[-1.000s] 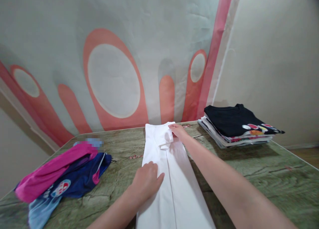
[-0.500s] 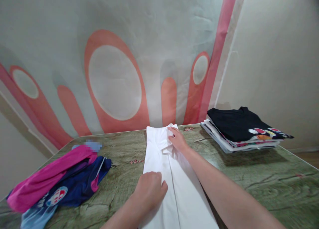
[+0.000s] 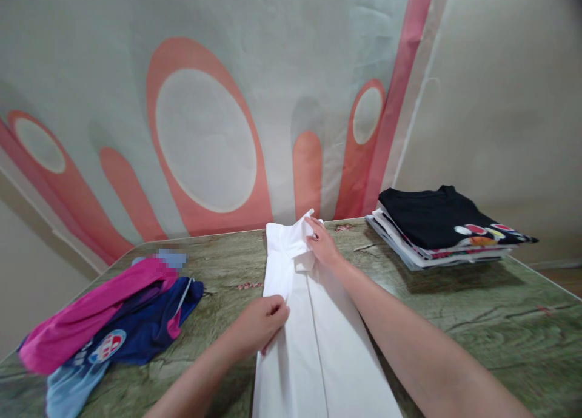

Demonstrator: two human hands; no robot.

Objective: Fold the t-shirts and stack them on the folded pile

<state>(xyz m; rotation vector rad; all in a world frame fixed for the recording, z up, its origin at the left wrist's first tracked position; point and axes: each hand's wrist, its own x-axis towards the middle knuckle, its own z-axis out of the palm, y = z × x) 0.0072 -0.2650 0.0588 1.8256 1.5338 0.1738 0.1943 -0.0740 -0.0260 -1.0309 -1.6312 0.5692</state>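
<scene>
A long white garment (image 3: 339,369), folded into a narrow strip, runs from the bottom of the view to the table's far edge. Its kind cannot be made out. At the far end my right hand (image 3: 322,243) pinches a bit of the cloth and lifts it, so a small flap stands up there. Lower down, at the strip's left edge, my left hand (image 3: 264,322) has its fingers closed on the fabric. The cloth between the hands is slightly creased.
On the left, pink, navy and light-blue clothes (image 3: 150,339) lie in a loose heap. A neat stack of folded shirts (image 3: 418,224), a black one on top, sits at the back right. The wood-patterned table (image 3: 218,266) meets a printed wall hanging (image 3: 273,102).
My left hand has shifted left to the garment's edge and taken hold of it. My right hand has raised the far end a little. The view has tilted slightly.
</scene>
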